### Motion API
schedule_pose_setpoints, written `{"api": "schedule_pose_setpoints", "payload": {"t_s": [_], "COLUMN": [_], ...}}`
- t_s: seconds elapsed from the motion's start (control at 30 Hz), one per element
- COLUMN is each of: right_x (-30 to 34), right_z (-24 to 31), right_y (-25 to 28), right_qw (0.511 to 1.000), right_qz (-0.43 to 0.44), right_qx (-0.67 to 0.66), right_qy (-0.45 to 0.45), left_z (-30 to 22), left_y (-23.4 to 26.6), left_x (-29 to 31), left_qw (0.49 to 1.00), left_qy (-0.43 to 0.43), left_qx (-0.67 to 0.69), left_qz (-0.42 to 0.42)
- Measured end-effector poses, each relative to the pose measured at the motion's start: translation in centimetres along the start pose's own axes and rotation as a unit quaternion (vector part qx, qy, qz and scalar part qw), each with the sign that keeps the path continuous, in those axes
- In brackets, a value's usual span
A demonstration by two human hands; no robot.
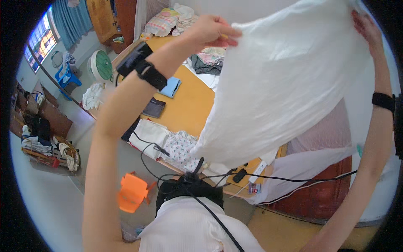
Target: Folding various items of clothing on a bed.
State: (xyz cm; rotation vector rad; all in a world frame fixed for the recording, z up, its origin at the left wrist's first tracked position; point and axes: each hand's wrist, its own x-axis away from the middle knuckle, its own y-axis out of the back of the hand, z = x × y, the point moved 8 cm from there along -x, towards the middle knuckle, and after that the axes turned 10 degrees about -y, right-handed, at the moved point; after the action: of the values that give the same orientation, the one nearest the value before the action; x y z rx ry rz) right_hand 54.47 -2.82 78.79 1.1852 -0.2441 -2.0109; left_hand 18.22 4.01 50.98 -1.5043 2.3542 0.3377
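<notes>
A large white cloth [281,88] hangs spread out in the air, raised in front of me. My left hand [216,32] pinches its upper left corner between thumb and fingers. At the far right, my right hand [366,27] is closed on the opposite upper corner, partly dim near the picture's rim. The cloth's lower edge droops over the wooden bed platform [195,103], hiding much of its right side. Whether it is a garment or a sheet I cannot tell.
On the platform lie a folded blue cloth [171,87], a dark folded cloth [154,108], a patterned white garment [181,147] and a dark grey garment [205,65]. Black cables [289,179] cross near my waist, by a white power strip [259,171]. An orange stool [133,193] and a fan [100,65] stand leftward.
</notes>
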Motion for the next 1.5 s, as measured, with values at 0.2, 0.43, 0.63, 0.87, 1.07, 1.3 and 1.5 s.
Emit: {"api": "schedule_pose_setpoints", "payload": {"t_s": [0.2,0.43,0.63,0.87,1.07,1.3,1.5], "right_x": [2.7,0.1,6.9,25.9,39.6,52.8,51.7], "right_z": [-7.3,-11.2,-4.8,-10.2,-13.4,-19.6,-22.1], "right_y": [-14.5,-20.7,-17.1,-21.9,-31.4,-35.9,-39.2], "right_qw": [0.987,0.984,0.995,0.994,0.957,0.834,0.799], "right_qz": [0.010,-0.049,-0.069,0.027,0.195,0.371,0.353], "right_qx": [-0.071,-0.138,-0.054,0.063,0.064,0.053,0.012], "right_qy": [-0.144,-0.100,0.037,-0.090,-0.206,-0.406,-0.486], "left_z": [14.3,22.9,16.6,28.9,47.3,57.7,59.2], "left_y": [2.9,9.4,12.0,13.8,12.0,8.7,9.2], "left_x": [-6.0,-18.9,-21.6,-8.9,7.3,23.0,26.2], "left_qw": [0.988,0.998,0.994,0.987,0.994,0.938,0.920], "left_qy": [0.137,0.051,-0.087,-0.064,0.110,0.254,0.275], "left_qx": [0.046,0.045,-0.043,-0.144,-0.018,-0.173,-0.214], "left_qz": [0.054,0.010,-0.043,0.021,-0.014,0.158,0.178]}}
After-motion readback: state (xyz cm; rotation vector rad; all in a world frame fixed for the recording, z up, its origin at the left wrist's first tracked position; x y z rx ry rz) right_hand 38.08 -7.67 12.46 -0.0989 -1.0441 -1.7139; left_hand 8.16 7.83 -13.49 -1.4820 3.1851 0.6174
